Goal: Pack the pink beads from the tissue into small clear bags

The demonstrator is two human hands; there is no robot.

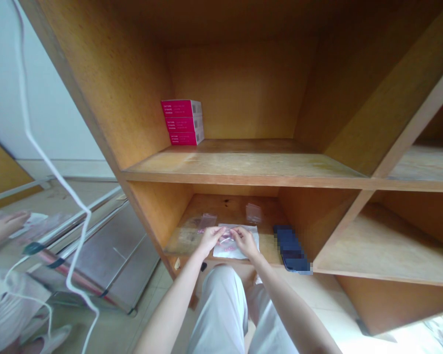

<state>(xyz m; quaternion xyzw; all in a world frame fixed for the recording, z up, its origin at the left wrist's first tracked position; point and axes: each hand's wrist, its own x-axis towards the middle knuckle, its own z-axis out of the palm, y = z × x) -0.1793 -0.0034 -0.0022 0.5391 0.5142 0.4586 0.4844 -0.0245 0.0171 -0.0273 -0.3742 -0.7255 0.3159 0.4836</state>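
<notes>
Wooden shelf unit (pixel 96 98), upper shelf (pixel 243 164) with three stacked pink boxes (pixel 182 123) in its back left corner, lower shelf (pixel 182 236) with two small clear plastic bags (pixel 253 213) near the back, a white sheet (pixel 236 254) at the front edge, a blurred stack of dark blue packets (pixel 290 248) at the front right corner

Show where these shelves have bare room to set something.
The upper shelf has bare wood right of the pink boxes. The lower shelf is crowded: left hand, right hand, white packet, clear bags, and dark blue stack.
</notes>
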